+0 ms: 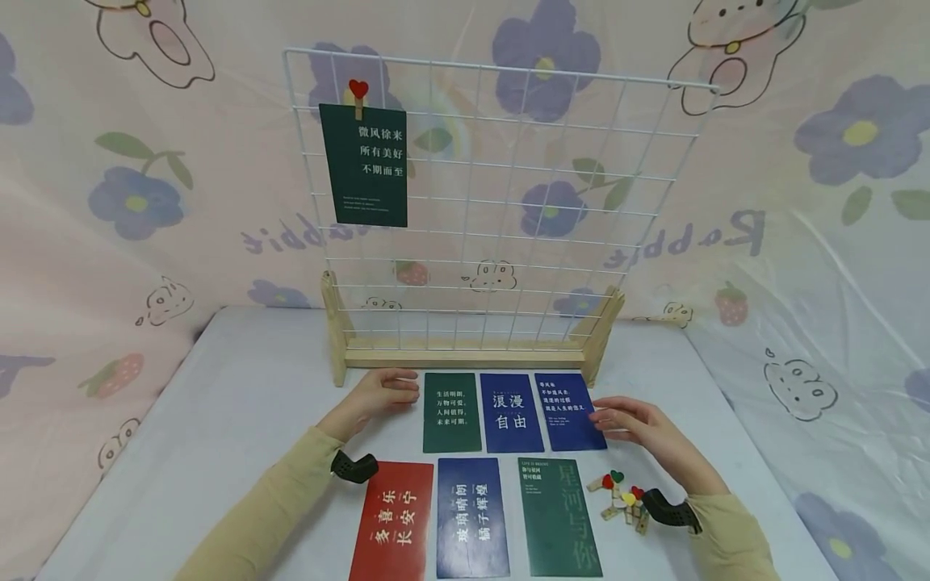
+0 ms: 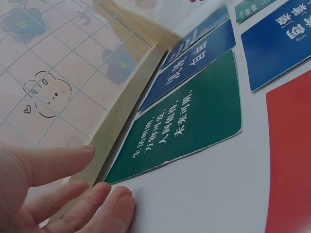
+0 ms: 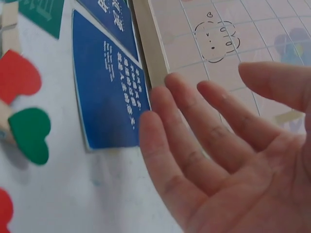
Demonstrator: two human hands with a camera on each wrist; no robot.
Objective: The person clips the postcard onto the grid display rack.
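Pale flower-print cloth (image 1: pixel 232 186) behind white table (image 1: pixel 250 379).

Fine print (image 1: pixel 366 203) on the hanging card (image 1: pixel 370 184) is too small to read — the red card (image 1: pixel 392 520) runs off the head view's bottom edge, a red heart (image 3: pixel 5 211) off the right wrist view's left.

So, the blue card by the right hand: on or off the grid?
Off: this blue card lies flat on the table, in front of the wire grid.
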